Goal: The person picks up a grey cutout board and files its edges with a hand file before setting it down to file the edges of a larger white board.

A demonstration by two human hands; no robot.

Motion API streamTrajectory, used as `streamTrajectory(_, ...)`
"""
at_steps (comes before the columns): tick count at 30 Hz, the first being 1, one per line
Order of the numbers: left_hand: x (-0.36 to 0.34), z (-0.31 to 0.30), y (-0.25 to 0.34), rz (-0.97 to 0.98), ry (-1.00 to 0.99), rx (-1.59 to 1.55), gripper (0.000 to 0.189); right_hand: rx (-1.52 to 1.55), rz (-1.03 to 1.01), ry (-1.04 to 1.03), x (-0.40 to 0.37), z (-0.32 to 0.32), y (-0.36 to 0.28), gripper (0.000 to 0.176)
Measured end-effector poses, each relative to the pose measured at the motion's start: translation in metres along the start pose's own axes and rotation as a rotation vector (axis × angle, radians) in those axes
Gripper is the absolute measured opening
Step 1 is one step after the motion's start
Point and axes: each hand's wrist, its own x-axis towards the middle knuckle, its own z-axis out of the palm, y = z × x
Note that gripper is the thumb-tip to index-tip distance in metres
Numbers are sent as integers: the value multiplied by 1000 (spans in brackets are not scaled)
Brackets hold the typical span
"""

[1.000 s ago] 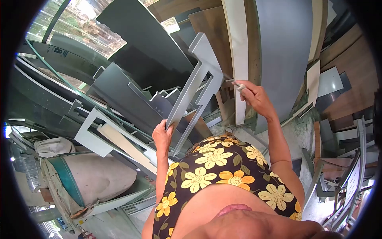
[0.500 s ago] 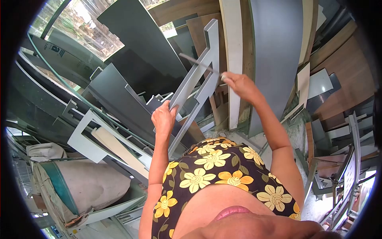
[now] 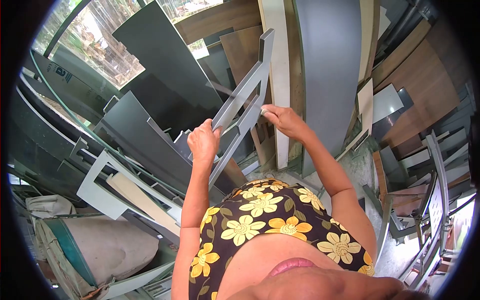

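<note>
A grey board with cut-out notches (image 3: 259, 71) slants up and away in front of me. My left hand (image 3: 204, 142) is closed around its near edge. In my right hand (image 3: 284, 121), a thin, flat file (image 3: 220, 88) is pinched at one end, its length smeared by motion. It lies across the board's edges near a notch, pointing left; whether it touches them is hard to tell.
Tall dark panels (image 3: 167, 65) and a wide grey panel (image 3: 327, 75) lean at the back. To the left are a white cut-out frame (image 3: 93, 184) and a beige canvas-covered bundle (image 3: 112, 245). Stacked offcuts and brown boards (image 3: 419, 90) stand at the right.
My right hand has moved left and slightly down, carrying the file further across the board. My left hand keeps its grip on the board, and the whole view has shifted a little.
</note>
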Motion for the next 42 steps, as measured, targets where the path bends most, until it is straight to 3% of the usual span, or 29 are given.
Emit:
streamTrajectory(1, 1, 1, -2, -2, 1, -8, 24, 53, -2, -50, 0, -6, -4, 34)
streamTrajectory(5, 1, -1, 0, -7, -5, -11, 24, 57, 218, 215, 25, -40, 21, 33)
streamTrajectory(8, -1, 0, 1, 1, 0, -11, 25, -68, 87, 234, 32, -31, 75, 34)
streamTrajectory(11, 3, 3, -3, -5, 16, -14, 25, 109, 217, -29, 20, -37, 45, 33)
streamTrajectory(14, 4, 6, -8, -4, 20, -18, 26, 59, 51, 124, 26, -52, 51, 30)
streamTrajectory(17, 5, 3, -5, 1, 9, -12, 27, -25, 46, 182, 46, -79, 47, 30)
streamTrajectory(20, 3, 1, -3, 14, 10, -8, 27, -44, -212, 299, 70, -89, 66, 33)
streamTrajectory(23, 3, 1, -5, 17, -1, -13, 26, 305, 226, 92, 77, -107, 74, 30)
streamTrajectory(26, 2, 1, -8, 28, -1, -17, 25, 510, 306, -78, 75, -108, 81, 32)
streamTrajectory(29, 3, 2, -9, 30, -9, -21, 25, 375, 374, -226, 75, -87, 98, 33)
streamTrajectory(32, 5, 1, -5, 6, -23, -28, 24, 273, 201, -66, 81, -86, 97, 33)
streamTrajectory(35, 4, 3, -7, 33, 0, -27, 24, 326, 125, 69, 79, -114, 53, 33)
streamTrajectory(38, 6, 2, -6, 46, 16, -32, 23, 230, 100, 61, 86, -103, 81, 33)
streamTrajectory(41, 5, 1, -6, 32, -1, -41, 24, 163, 268, -117, 75, -94, 85, 32)
streamTrajectory(42, 6, 0, -5, 27, -13, -49, 24, 220, 266, -67, 74, -94, 77, 31)
